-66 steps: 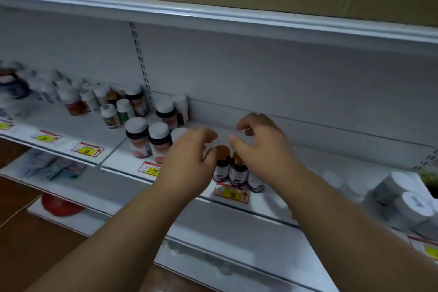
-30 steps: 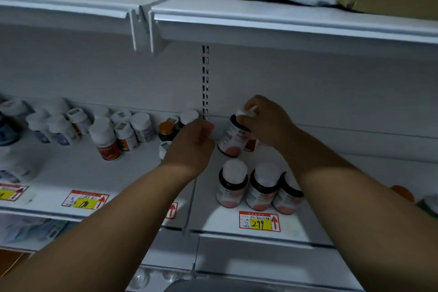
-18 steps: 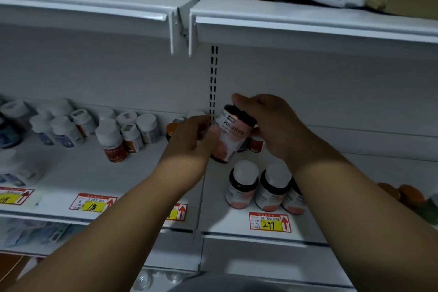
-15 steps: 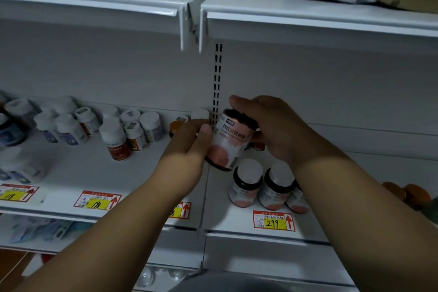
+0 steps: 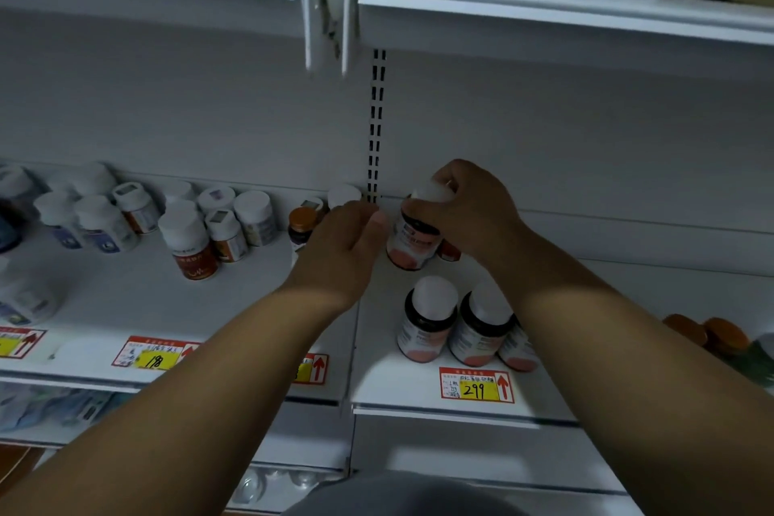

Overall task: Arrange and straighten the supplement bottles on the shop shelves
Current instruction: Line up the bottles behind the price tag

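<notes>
Right hand (image 5: 469, 214) grips capped bottle (image 5: 412, 241), upright

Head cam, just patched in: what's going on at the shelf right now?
A person is tidying supplement bottles. The right hand grips a white-capped bottle by its top, at the back of the right shelf behind a front row of matching bottles. The left hand is beside it, fingers at its side; contact is unclear. Mixed bottles stand loosely on the left shelf.

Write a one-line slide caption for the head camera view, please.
Right hand grips a white-capped supplement bottle behind three matching bottles, left hand alongside.
</notes>
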A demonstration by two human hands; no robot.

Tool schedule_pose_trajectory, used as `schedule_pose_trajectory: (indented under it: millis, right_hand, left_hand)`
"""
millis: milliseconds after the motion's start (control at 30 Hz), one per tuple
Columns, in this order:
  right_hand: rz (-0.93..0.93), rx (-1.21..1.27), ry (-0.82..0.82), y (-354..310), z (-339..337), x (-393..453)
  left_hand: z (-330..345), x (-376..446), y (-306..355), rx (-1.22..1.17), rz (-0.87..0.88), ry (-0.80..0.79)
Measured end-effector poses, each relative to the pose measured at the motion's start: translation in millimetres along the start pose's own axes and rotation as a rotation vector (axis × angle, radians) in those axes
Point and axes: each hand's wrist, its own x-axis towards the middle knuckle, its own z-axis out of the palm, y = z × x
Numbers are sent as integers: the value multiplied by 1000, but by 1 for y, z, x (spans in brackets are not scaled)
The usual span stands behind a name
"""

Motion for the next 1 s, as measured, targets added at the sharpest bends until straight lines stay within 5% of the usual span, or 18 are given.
schedule_pose_trajectory:
  millis: [500, 1000]
  right_hand:
    - [198, -277, -537, 17, 17, 6]
    - [206, -373, -647, 12, 13, 6]
  left_hand:
    - [26, 2, -24, -7, -99, -103]
    - [30, 7, -30, -13, -62, -97]
